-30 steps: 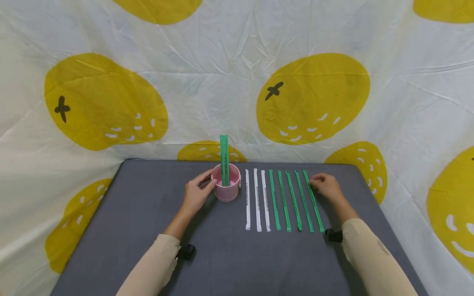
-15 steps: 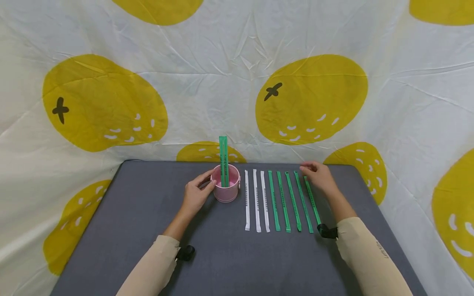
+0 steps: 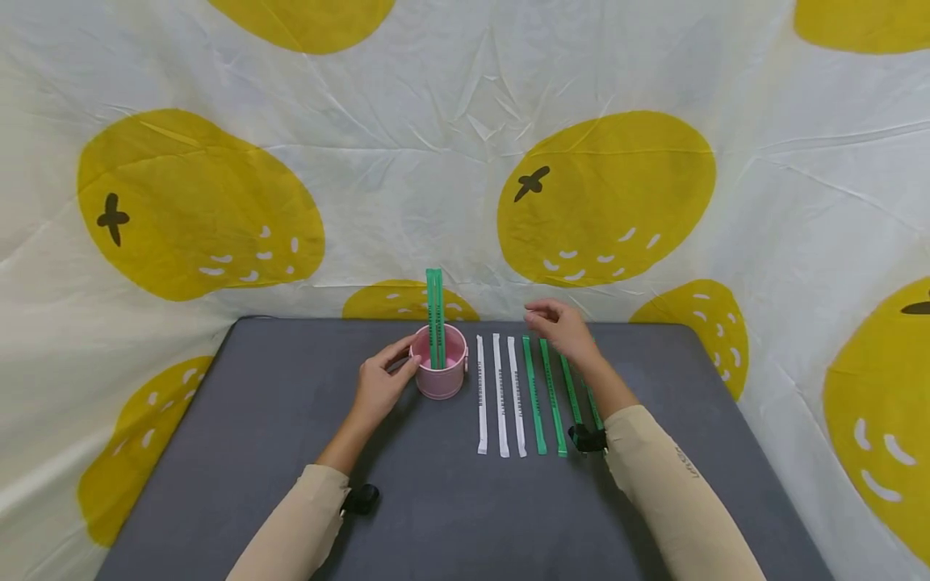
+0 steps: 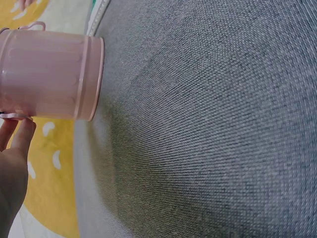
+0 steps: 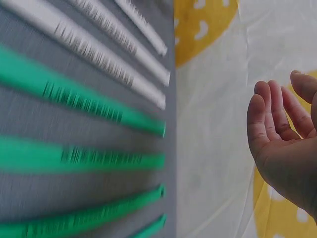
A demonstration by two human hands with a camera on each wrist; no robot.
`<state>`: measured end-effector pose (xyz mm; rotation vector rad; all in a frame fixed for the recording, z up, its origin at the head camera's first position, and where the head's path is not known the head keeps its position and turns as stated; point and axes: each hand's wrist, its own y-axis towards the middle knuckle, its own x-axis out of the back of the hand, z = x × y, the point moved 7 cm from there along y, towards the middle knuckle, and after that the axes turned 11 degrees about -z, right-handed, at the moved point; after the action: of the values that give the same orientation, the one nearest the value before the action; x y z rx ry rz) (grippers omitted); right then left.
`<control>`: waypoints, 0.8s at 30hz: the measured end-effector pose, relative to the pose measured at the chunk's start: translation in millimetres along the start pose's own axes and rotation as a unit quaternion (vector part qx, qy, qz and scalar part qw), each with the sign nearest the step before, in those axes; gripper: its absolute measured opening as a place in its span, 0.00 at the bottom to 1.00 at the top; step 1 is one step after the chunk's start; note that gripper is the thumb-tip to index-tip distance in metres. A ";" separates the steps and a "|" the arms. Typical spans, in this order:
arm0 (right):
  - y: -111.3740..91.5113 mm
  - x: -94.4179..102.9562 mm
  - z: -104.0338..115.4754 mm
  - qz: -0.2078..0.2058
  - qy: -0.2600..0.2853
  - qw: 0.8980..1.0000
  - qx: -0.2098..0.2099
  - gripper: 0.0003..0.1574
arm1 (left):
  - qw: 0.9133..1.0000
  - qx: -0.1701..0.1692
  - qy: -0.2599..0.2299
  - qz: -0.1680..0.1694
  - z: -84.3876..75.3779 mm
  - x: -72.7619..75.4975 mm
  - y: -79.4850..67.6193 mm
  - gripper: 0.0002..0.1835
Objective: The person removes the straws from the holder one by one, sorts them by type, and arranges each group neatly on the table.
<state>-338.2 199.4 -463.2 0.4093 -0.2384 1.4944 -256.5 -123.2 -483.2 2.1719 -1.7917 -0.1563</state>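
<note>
A pink bucket (image 3: 439,382) stands on the table in the head view, with two green wrapped straws (image 3: 434,311) upright in it. Thumb and fingers of my left hand (image 3: 379,386) rest straight against its left side. The left wrist view shows those fingers (image 4: 24,135) touching the ear of the bucket (image 4: 49,74). My right hand (image 3: 567,332) hovers over the far ends of a row of straws, fingers loosely bent and holding nothing. White wrapped straws (image 3: 501,395) lie left of green wrapped straws (image 3: 552,395); my right forearm covers part of the green ones.
The dark grey table (image 3: 436,516) ends at a far edge just behind the bucket and straws. A white cloth (image 3: 407,186) with yellow fruit prints hangs behind it. Each wrist carries a small black camera (image 3: 361,499).
My right hand has moved left from the rightmost green straw, over the row, to the middle straws. The left hand stays at the bucket. The view has shifted slightly.
</note>
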 end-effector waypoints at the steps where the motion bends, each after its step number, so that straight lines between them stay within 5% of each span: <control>1: 0.9 -6.4 4.7 0.002 0.004 1.000 -0.001 0.24 | 1.000 -0.001 0.000 0.000 0.1 -0.1 0.2 0.25; 9: 10.0 -58.0 33.7 0.010 0.071 0.997 -0.008 0.26 | 1.000 0.006 -0.005 -0.005 -1.3 -1.8 1.2 0.24; 24: 26.2 -114.7 66.3 0.066 0.048 0.997 0.015 0.26 | 1.000 0.004 0.006 -0.011 -2.9 -0.7 2.2 0.24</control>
<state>-365.9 68.4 -445.8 0.3506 -0.1694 1.6440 -257.8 -122.3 -479.8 2.1941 -1.7664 -0.1402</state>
